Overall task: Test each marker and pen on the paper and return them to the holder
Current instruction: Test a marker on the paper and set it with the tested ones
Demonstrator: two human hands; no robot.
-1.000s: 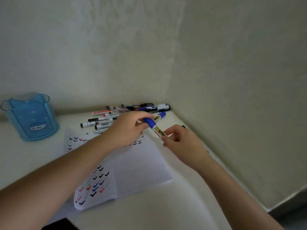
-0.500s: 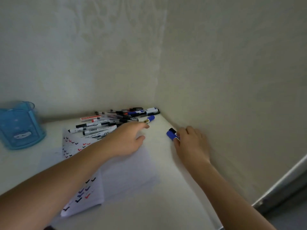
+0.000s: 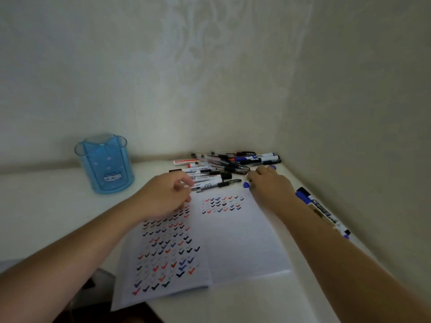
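In the head view, the right hand (image 3: 270, 186) curled its fingers over the blue marker (image 3: 246, 184) near the far right corner of the table (image 3: 46, 206). Its long axis ran near-left to far-right. Whether the left hand (image 3: 163, 197) held anything, I could not tell. The right forearm could push the edge marker (image 3: 319, 209) off.

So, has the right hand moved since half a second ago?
Yes. The right hand left the blue marker lying along the right wall and went left, to the pen pile at the paper's far edge.
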